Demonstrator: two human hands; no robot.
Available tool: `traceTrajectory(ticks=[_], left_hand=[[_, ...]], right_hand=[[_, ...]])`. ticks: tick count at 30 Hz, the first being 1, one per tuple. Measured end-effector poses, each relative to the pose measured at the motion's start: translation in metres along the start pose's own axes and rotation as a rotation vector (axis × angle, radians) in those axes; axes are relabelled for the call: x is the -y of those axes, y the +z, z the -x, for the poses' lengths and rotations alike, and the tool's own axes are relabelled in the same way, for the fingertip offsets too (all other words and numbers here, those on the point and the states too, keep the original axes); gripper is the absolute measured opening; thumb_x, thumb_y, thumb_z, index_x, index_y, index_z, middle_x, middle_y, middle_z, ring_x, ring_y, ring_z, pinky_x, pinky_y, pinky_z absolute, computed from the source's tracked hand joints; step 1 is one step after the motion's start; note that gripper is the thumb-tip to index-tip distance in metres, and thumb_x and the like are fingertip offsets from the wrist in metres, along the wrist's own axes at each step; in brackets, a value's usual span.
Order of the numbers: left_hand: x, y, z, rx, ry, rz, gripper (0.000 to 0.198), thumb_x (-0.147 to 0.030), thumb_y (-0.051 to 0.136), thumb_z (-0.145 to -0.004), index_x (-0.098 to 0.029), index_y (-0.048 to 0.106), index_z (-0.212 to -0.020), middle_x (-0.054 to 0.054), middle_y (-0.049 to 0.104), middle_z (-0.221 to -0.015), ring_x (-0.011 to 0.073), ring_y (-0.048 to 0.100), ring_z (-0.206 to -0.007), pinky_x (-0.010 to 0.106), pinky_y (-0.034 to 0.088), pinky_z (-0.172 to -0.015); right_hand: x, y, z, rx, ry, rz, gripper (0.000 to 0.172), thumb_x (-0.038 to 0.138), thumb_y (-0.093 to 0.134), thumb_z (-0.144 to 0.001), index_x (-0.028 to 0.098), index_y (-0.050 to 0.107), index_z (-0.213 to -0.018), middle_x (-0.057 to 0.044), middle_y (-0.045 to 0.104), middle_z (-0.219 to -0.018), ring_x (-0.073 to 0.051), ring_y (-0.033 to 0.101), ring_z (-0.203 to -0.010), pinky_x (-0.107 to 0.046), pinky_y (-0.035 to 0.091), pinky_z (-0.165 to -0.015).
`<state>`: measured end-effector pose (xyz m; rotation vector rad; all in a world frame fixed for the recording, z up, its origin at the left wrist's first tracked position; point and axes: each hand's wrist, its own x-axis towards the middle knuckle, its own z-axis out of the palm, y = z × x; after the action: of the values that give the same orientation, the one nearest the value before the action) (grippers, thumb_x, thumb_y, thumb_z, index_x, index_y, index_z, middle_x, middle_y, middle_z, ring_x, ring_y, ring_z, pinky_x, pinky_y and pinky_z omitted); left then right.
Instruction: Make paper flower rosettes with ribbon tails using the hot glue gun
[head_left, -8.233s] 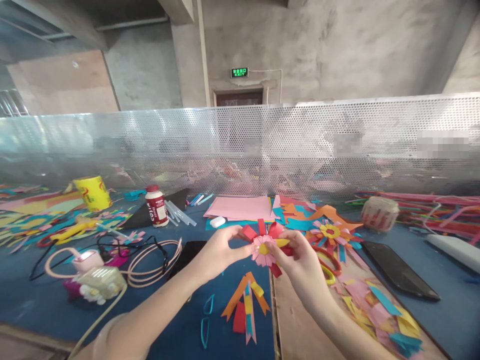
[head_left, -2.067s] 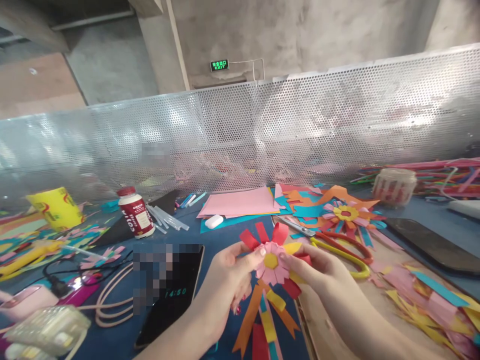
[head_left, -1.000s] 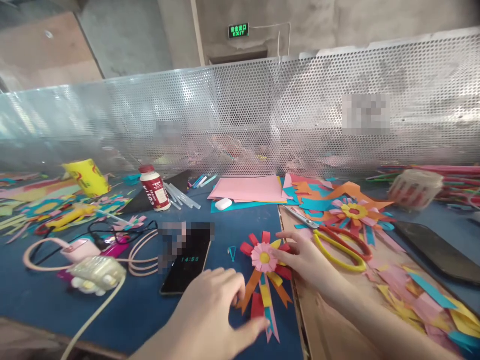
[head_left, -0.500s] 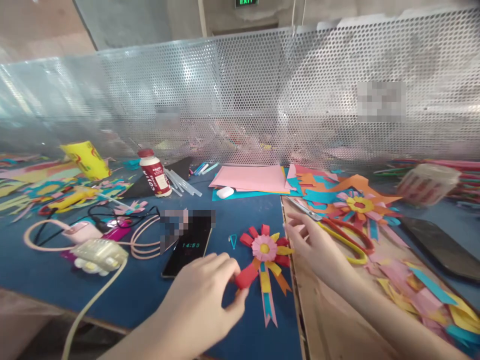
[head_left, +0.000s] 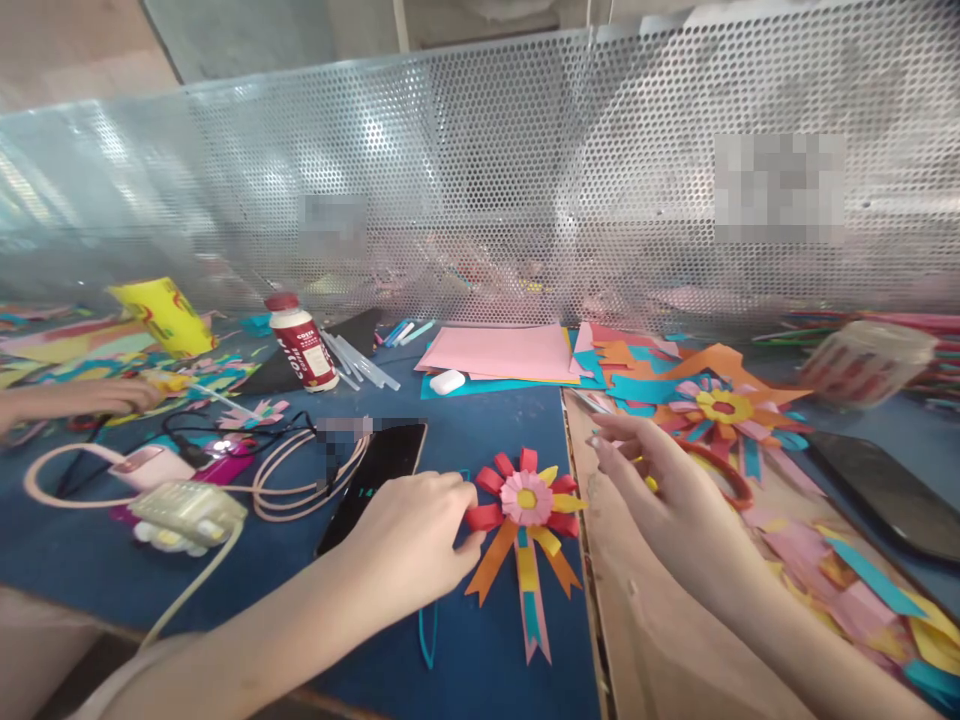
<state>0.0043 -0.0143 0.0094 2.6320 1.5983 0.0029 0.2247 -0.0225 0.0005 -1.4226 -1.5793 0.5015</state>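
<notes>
A paper flower (head_left: 525,498) with red and yellow loops, a pink centre and forked paper tails lies on the blue tabletop, by the edge of a brown board. At its left side my left hand (head_left: 424,530) has thumb and fingers closed around the end of a red paper loop (head_left: 489,517). My right hand (head_left: 660,475) hovers over the brown board (head_left: 652,640), fingers loosely apart. Beneath it are scissors (head_left: 739,490) with red and yellow handles, mostly covered. A thin blue paper strip (head_left: 427,640) lies below my left wrist.
Another person's hand (head_left: 112,398) is on a yellow tool at the left. A phone (head_left: 382,455), cables (head_left: 274,490), a bottle (head_left: 302,345) and stacked pink paper (head_left: 495,352) surround the work. Farther right are a second paper flower (head_left: 720,408), another phone (head_left: 885,490) and paper scraps (head_left: 847,590).
My left hand has moved up slightly, and the red strip now sits as a loop against the flower. My right hand shifted slightly right. Another person's hand entered at the left.
</notes>
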Motion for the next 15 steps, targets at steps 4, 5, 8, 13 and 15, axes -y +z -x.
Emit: traceTrajectory(ticks=[4, 5, 8, 13, 15], left_hand=[[0.000, -0.001, -0.004, 0.013, 0.006, -0.003, 0.017, -0.026, 0.047, -0.077, -0.021, 0.062, -0.077, 0.001, 0.063, -0.076, 0.0203, 0.062, -0.073, 0.029, 0.040, -0.059], [-0.001, -0.002, -0.005, 0.014, 0.007, -0.003, 0.017, -0.027, 0.047, -0.077, -0.021, 0.063, -0.077, 0.002, 0.063, -0.076, 0.0200, 0.062, -0.073, 0.028, 0.040, -0.059], [-0.001, -0.001, -0.006, 0.024, 0.013, -0.005, 0.018, -0.028, 0.047, -0.078, -0.021, 0.063, -0.078, 0.002, 0.063, -0.076, 0.0195, 0.062, -0.073, 0.028, 0.040, -0.059], [0.001, 0.002, -0.002, 0.003, -0.003, -0.004, 0.019, -0.033, 0.047, -0.080, -0.022, 0.063, -0.082, 0.002, 0.062, -0.078, 0.0212, 0.062, -0.075, 0.030, 0.043, -0.061], [0.001, 0.002, 0.001, -0.040, 0.001, 0.005, 0.022, -0.035, 0.046, -0.082, -0.021, 0.062, -0.086, 0.002, 0.062, -0.079, 0.0217, 0.061, -0.076, 0.032, 0.045, -0.063]], right_hand=[[0.000, -0.006, -0.001, -0.010, 0.012, -0.016, 0.030, 0.043, 0.047, -0.086, 0.022, 0.054, -0.106, -0.004, 0.063, -0.088, -0.017, 0.061, -0.075, -0.024, 0.047, -0.053], [-0.001, -0.007, -0.001, -0.019, 0.018, -0.023, 0.030, 0.044, 0.047, -0.086, 0.023, 0.055, -0.106, -0.004, 0.063, -0.090, -0.017, 0.061, -0.076, -0.024, 0.047, -0.053], [-0.002, -0.010, -0.002, -0.035, 0.022, -0.025, 0.029, 0.044, 0.047, -0.086, 0.025, 0.055, -0.106, -0.002, 0.063, -0.090, -0.016, 0.060, -0.073, -0.024, 0.048, -0.053], [0.001, -0.011, 0.000, 0.039, -0.168, 0.247, 0.012, 0.032, 0.052, -0.082, 0.025, 0.062, -0.083, -0.001, 0.061, -0.076, -0.016, 0.058, -0.069, -0.028, 0.049, -0.063], [0.004, -0.017, 0.001, 0.043, -0.261, 0.293, 0.012, 0.031, 0.052, -0.083, 0.025, 0.062, -0.083, -0.001, 0.062, -0.081, -0.018, 0.059, -0.078, -0.030, 0.049, -0.068]])
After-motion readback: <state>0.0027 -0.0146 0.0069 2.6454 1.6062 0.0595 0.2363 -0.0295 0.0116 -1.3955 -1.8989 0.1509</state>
